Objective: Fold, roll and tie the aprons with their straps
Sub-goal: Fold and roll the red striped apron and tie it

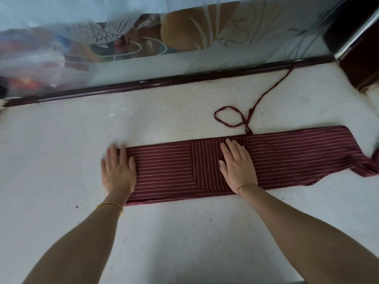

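Apron of maroon cloth with thin pale stripes, folded into a long narrow band, lies crosswise on a pale speckled floor in front of me. My left hand lies flat at the band's left end, fingers straight and close together, half on the cloth and half on the floor. My right hand presses flat near the middle of the band, fingers straight and slightly spread. Neither hand pinches anything.

A thin maroon fabric strap leaves the far edge of the apron just beyond my right fingertips. It makes a small loop on the floor, then trails away to the dark red track of an etched glass door. The band's right end narrows into a flap that runs out of view.

I judge the folding done and this the smoothing before the roll. To do it well, I should sweep both palms outward so no crease is trapped, and line up the near and far edges so the band has one width. The roll should probably begin at the left end, tight and square, working toward the strap. The strap must lie free outside the layers for tying. A slack first turn would likely make the roll skew into a cone.
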